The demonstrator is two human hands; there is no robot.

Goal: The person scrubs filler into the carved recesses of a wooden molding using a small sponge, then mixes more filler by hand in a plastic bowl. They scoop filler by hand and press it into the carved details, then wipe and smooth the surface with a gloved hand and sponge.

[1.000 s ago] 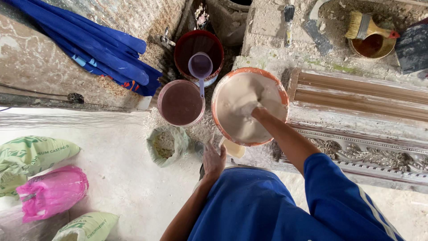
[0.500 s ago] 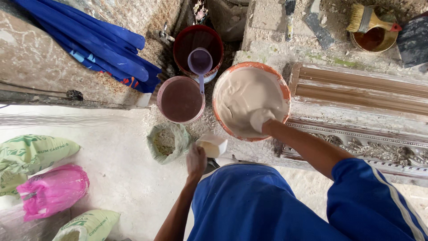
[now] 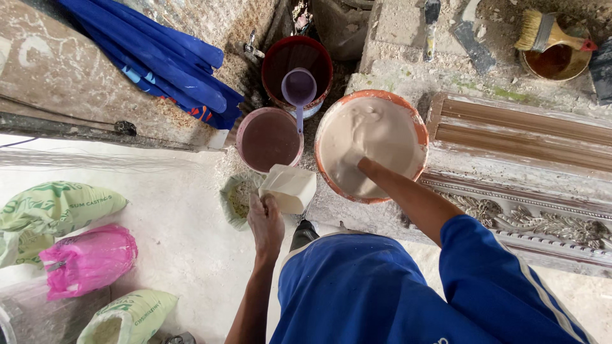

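Mixing stage: right hand (image 3: pixel 364 167), grip unseen, sunk in pale mix in orange basin (image 3: pixel 417 130); left hand (image 3: pixel 266 220) grasps white tub (image 3: pixel 288 188) just beside basin, likely tipping next.

The right hand (image 3: pixel 364 167) is sunk out of sight in the pale mix filling the orange-rimmed basin (image 3: pixel 417 130), the dark tool (image 3: pixel 600 70) at the right edge is cut off, and the clear bag (image 3: pixel 25 315) runs past the bottom left corner.

At your left on the floor: green sack (image 3: pixel 54 209), pink bag (image 3: pixel 89 260) just below it, second green sack (image 3: pixel 127 318), possibly open, at bottom edge.
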